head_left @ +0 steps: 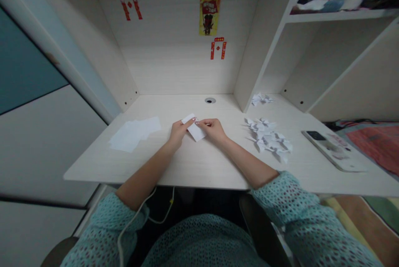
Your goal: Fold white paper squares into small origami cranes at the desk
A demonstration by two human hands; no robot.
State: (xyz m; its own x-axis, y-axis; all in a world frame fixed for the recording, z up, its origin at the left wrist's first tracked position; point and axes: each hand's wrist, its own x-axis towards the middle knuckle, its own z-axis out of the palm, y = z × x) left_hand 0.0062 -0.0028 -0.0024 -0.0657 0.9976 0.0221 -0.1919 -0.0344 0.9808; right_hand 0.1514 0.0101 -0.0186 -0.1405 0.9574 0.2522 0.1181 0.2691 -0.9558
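Observation:
A small folded white paper [195, 128] lies tilted on the pale desk [199, 163] in front of me. My left hand [178, 131] pinches its left edge, fingers closed on it. My right hand [214, 129] grips its right edge, fingers curled over the paper. Both hands rest on the desk, close together at its middle.
A stack of flat white sheets [134, 133] lies to the left. Several folded white paper figures [268, 135] sit to the right, and a few more [261, 99] in the shelf nook. A phone [333, 149] lies at the far right. A cable hole [210, 100] is at the back.

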